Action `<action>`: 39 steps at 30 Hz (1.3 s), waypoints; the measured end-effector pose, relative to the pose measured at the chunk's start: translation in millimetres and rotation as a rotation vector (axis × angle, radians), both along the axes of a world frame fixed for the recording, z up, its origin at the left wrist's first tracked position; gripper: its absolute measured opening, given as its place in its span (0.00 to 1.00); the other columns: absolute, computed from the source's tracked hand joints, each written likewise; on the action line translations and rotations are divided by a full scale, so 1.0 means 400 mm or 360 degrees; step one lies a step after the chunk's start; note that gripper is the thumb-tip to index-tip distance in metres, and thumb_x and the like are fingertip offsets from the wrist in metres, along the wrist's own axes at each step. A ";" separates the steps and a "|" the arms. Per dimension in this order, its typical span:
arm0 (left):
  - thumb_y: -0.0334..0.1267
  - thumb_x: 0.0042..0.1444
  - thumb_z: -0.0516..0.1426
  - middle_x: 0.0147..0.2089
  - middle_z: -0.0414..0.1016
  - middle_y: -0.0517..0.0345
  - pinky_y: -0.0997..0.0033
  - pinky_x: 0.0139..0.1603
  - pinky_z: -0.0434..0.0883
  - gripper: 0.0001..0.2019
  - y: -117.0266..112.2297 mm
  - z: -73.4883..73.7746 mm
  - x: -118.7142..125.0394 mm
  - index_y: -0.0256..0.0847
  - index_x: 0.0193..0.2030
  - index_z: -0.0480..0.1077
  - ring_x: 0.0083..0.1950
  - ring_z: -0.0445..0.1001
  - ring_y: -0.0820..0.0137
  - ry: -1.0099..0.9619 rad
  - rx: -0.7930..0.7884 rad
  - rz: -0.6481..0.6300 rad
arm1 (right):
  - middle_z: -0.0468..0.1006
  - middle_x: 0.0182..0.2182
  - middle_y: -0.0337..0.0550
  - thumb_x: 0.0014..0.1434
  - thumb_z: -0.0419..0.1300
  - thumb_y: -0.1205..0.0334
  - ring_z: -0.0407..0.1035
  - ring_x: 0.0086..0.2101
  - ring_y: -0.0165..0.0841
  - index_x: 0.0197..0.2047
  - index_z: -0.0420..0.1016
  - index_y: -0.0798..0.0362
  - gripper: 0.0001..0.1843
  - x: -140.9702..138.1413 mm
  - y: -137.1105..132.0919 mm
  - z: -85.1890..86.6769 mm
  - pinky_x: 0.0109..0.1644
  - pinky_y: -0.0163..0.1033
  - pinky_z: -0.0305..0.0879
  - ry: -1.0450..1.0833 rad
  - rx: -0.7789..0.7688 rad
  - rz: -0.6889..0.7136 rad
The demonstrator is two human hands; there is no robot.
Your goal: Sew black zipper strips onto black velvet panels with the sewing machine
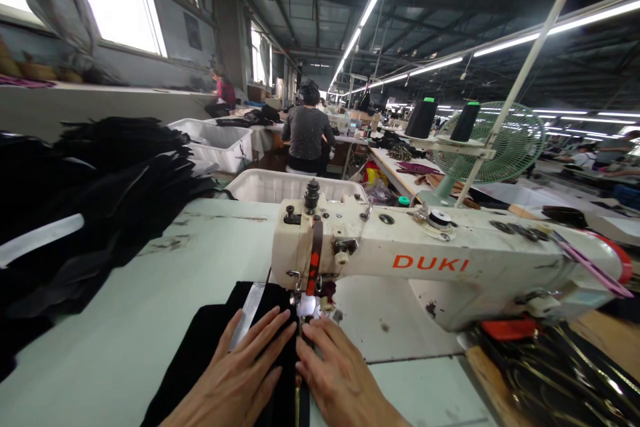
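Observation:
A white DUKI sewing machine (430, 263) stands on the pale green table (165, 267). A piece of black fabric (200, 347) with a pale strip along it lies under the needle area. My left hand (240, 377) rests flat on the fabric, fingers spread toward the presser foot (307, 307). My right hand (340, 377) lies flat beside it on the right, fingertips close to the foot. Both hands press the fabric and hold nothing.
A big heap of black fabric pieces (90, 207) fills the table's left. White bins (287, 185) stand behind the machine. A green fan (493, 143) and thread cones (423, 119) are at right. A person (306, 137) sits ahead, back turned. Black shiny material (560, 367) lies lower right.

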State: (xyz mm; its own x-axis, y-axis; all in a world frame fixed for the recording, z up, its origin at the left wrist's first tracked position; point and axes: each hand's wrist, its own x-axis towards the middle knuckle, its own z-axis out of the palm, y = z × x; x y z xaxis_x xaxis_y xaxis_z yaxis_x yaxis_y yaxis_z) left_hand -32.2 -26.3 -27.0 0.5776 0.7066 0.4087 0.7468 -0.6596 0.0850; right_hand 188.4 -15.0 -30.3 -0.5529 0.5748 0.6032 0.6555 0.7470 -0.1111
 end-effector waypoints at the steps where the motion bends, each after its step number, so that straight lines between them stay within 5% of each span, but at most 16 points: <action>1: 0.34 0.66 0.52 0.70 0.60 0.58 0.54 0.71 0.50 0.32 0.000 0.000 0.001 0.52 0.74 0.45 0.67 0.63 0.64 0.0009 0.0004 0.0008 | 0.78 0.48 0.47 0.65 0.60 0.64 0.72 0.50 0.42 0.53 0.72 0.54 0.14 0.000 0.000 -0.001 0.58 0.43 0.69 0.0006 0.0013 -0.0001; 6: 0.35 0.65 0.53 0.69 0.61 0.58 0.53 0.72 0.46 0.34 0.000 0.006 0.008 0.48 0.74 0.44 0.67 0.63 0.64 0.0075 0.0085 -0.0017 | 0.79 0.47 0.46 0.66 0.57 0.62 0.73 0.48 0.41 0.52 0.72 0.55 0.12 0.000 0.004 0.005 0.56 0.41 0.70 0.0050 0.0096 0.0010; 14: 0.38 0.63 0.55 0.70 0.60 0.55 0.48 0.69 0.53 0.31 -0.001 0.023 0.007 0.44 0.72 0.53 0.67 0.65 0.59 0.0185 0.0151 -0.0030 | 0.80 0.45 0.46 0.67 0.55 0.64 0.74 0.46 0.40 0.52 0.73 0.55 0.12 -0.002 0.008 0.009 0.55 0.40 0.71 0.0078 0.0141 0.0038; 24: 0.35 0.61 0.55 0.67 0.66 0.54 0.48 0.66 0.60 0.28 -0.006 0.044 0.012 0.40 0.69 0.58 0.65 0.67 0.60 0.0264 0.0281 -0.0006 | 0.77 0.46 0.50 0.58 0.57 0.75 0.73 0.43 0.41 0.57 0.68 0.57 0.24 0.004 0.017 0.022 0.48 0.43 0.75 -0.0001 -0.0212 0.0036; 39: 0.35 0.63 0.55 0.65 0.68 0.57 0.43 0.69 0.56 0.28 0.039 0.055 0.001 0.48 0.70 0.56 0.67 0.64 0.58 0.0130 0.0070 -0.0050 | 0.76 0.51 0.52 0.59 0.59 0.71 0.73 0.48 0.46 0.59 0.69 0.54 0.24 0.000 0.055 -0.038 0.50 0.47 0.76 -0.0119 -0.0056 -0.0153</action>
